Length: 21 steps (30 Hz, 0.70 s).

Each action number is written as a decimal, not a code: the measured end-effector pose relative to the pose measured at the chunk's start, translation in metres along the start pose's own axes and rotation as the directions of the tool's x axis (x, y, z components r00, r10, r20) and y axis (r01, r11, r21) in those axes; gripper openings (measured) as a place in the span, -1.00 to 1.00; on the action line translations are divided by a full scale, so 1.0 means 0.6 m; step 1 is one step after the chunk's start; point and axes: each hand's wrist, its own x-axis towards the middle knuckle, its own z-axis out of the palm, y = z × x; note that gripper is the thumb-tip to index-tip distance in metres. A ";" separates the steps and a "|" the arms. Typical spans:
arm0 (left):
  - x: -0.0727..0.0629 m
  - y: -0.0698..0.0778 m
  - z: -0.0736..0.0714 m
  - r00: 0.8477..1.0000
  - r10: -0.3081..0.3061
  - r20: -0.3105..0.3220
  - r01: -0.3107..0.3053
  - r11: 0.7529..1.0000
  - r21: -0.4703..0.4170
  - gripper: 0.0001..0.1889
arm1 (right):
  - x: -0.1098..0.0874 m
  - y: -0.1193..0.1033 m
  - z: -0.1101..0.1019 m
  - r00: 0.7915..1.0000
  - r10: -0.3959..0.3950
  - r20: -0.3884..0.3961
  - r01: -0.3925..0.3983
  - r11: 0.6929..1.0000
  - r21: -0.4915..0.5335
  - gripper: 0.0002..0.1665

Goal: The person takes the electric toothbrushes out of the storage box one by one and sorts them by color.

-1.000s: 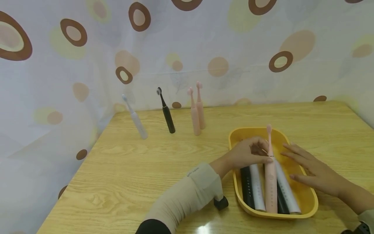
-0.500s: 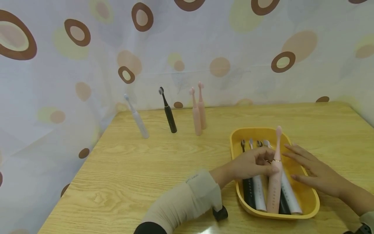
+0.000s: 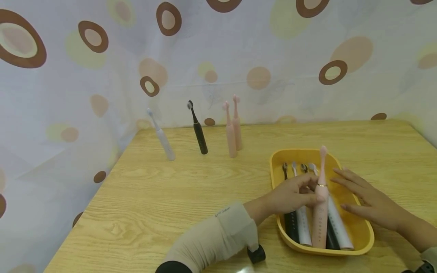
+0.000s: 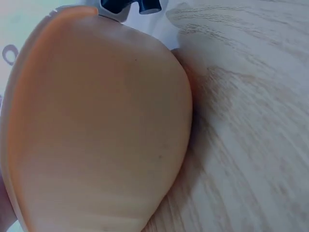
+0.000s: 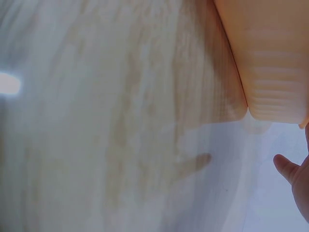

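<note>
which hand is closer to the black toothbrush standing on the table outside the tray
Left. The left hand grips a pink toothbrush over the yellow tray, right of the black toothbrush; the right hand is farther right, at the tray's right side.

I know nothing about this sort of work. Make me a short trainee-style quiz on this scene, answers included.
1. How many toothbrushes stand on the table outside the yellow tray?
2. True or false: the right hand is gripping a black toothbrush.
3. What colour is the toothbrush in the left hand? A: white; B: black; C: pink.

Key:
1. Four.
2. False; it grips no toothbrush.
3. C.
</note>
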 end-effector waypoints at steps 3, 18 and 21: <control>-0.002 0.001 0.000 1.000 0.006 -0.014 -0.007 1.000 -0.027 -0.66 | 0.000 -0.002 -0.001 1.000 0.003 0.002 -0.003 1.000 0.002 -0.29; -0.001 0.009 -0.013 0.995 0.057 -0.087 -0.069 0.988 -0.140 -0.66 | -0.002 -0.002 -0.002 1.000 0.007 0.007 -0.007 1.000 0.007 -0.30; -0.002 0.014 -0.017 0.992 0.055 -0.110 -0.070 0.988 -0.139 -0.65 | -0.001 -0.002 -0.001 1.000 -0.001 0.008 0.000 1.000 0.008 -0.30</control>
